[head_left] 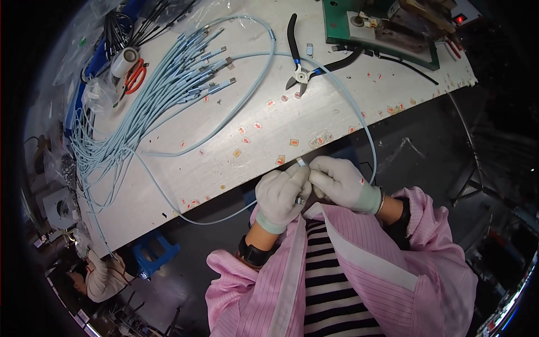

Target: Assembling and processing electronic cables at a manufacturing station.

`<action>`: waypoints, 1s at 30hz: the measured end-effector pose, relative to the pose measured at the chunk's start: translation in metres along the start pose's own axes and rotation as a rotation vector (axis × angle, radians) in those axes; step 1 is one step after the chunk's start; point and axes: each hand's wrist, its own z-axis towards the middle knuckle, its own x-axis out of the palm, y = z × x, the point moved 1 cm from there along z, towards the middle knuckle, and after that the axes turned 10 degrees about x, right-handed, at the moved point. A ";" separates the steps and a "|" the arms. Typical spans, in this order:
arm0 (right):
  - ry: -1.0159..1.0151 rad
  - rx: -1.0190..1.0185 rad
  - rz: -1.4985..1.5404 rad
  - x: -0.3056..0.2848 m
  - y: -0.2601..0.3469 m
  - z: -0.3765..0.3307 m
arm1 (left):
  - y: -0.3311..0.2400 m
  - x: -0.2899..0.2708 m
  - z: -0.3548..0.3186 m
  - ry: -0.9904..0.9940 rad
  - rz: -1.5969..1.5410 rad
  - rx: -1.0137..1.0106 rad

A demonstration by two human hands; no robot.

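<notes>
Just off the table's front edge, my two white-gloved hands meet fingertip to fingertip. My left hand [281,194] is closed on a light blue cable, with a small plug [300,200] showing by its fingers. At its fingertips a small pale blue and white connector piece [301,162] sticks up. My right hand [339,181] pinches right beside it; whatever its fingers hold is hidden. One light blue cable [210,223] runs in from the left to my left hand. Another strand [359,109] curves down from the table and passes behind my right wrist.
A big bundle of light blue cables [149,92] covers the white table's [224,163] left side. Cutting pliers [302,72] lie open at the back, near a loose connector [309,49]. Orange-handled scissors [135,77], a white roll [124,62] and a green-based machine [382,36] stand around. Another person [106,275] sits lower left.
</notes>
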 end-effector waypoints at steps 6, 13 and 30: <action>-0.024 -0.034 -0.002 0.001 0.000 0.003 | 0.001 0.003 -0.001 -0.024 -0.022 -0.010; -0.022 -0.029 -0.080 -0.002 0.003 0.004 | 0.003 0.003 -0.004 -0.021 -0.017 -0.009; -0.250 -0.905 -0.540 -0.006 0.042 -0.027 | -0.026 -0.064 0.051 0.038 -0.662 -0.477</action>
